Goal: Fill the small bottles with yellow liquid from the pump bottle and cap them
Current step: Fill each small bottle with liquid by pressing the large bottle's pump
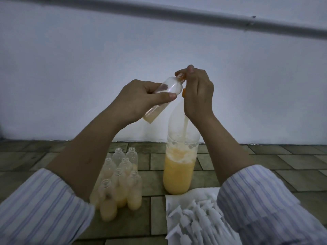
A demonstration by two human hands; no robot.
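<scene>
My left hand (139, 99) grips a small clear bottle (164, 98), tilted with its neck up to the right and a little yellow liquid in its bottom. My right hand (197, 96) is wrapped round the orange pump head (184, 92) of the tall pump bottle (180, 161), with its fingertips at the small bottle's mouth. The pump bottle stands on the tiled floor, about half full of yellow liquid. The pump's spout is hidden behind my fingers.
Several small open bottles (120, 181) stand in a cluster at lower left, the near ones holding yellow liquid. A white tissue (178, 200) with several white pointed caps (200, 220) lies at lower right. A white wall (70, 76) rises behind, with a grey pipe (177, 14) across it.
</scene>
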